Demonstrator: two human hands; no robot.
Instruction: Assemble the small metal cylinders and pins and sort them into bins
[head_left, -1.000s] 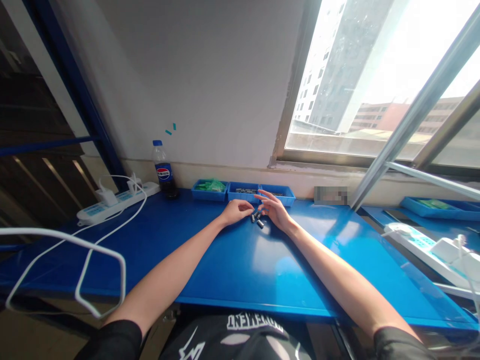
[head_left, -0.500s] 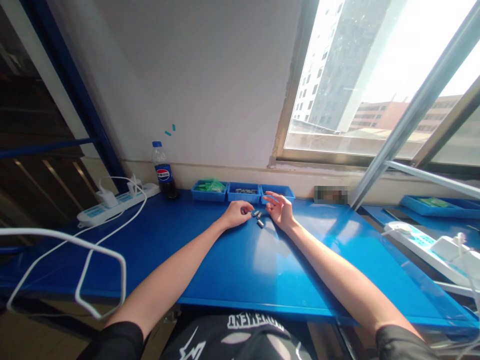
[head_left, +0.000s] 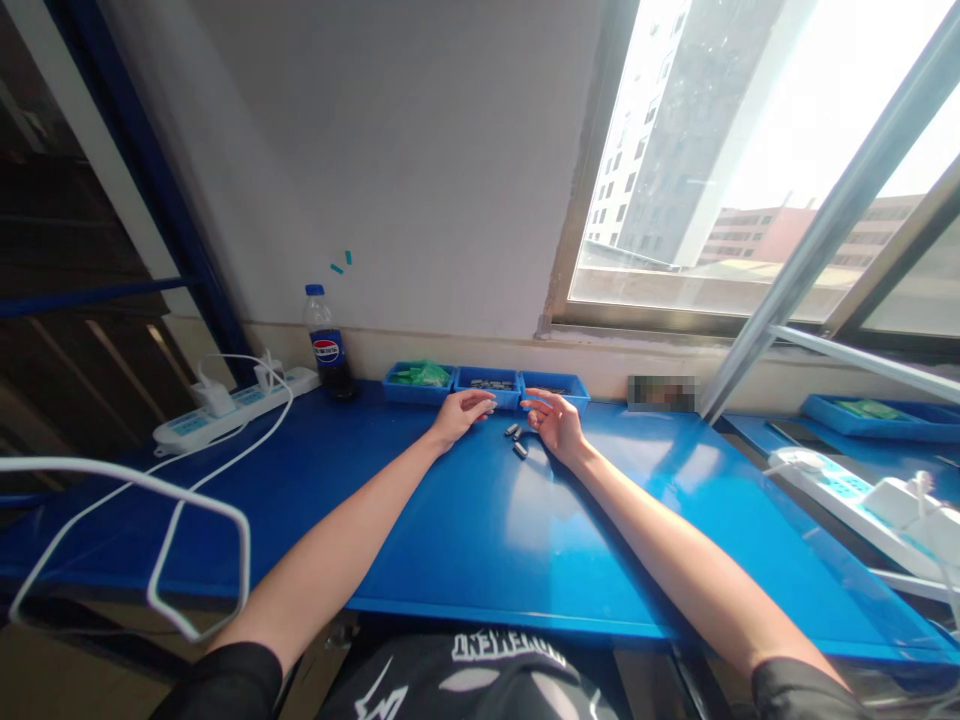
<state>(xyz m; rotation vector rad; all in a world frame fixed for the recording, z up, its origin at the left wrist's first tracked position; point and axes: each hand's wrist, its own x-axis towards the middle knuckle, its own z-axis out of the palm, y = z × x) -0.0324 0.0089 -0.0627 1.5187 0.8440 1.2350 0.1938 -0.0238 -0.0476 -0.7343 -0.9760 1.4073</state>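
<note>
My left hand point(head_left: 460, 416) is just in front of the middle blue bin point(head_left: 508, 399), with thumb and fingers brought together at the tips. A small greyish glint shows at those fingertips, too small to name. Across from it, my right hand point(head_left: 556, 422) hovers before the right blue bin point(head_left: 576, 391), fingers loosely curled and apart, with nothing visible in them. Several small dark-and-silver cylinders point(head_left: 520, 451) lie on the blue table point(head_left: 480, 540) between my hands. More small metallic pieces fill the middle bin; the contents of the right one are partly hidden.
A third blue bin point(head_left: 401, 393) holds green packets point(head_left: 424, 373). Behind it to the left stands a cola bottle point(head_left: 327, 350). A power strip point(head_left: 187, 428) with white cables lies at left, another power strip point(head_left: 840, 490) at right. A metal post point(head_left: 787, 200) slants up beside the window.
My left hand has moved slightly left and up, away from the cylinders, its fingers now stretched forward. My right hand's fingers have curled in a little. The cylinders on the table remain in place.
</note>
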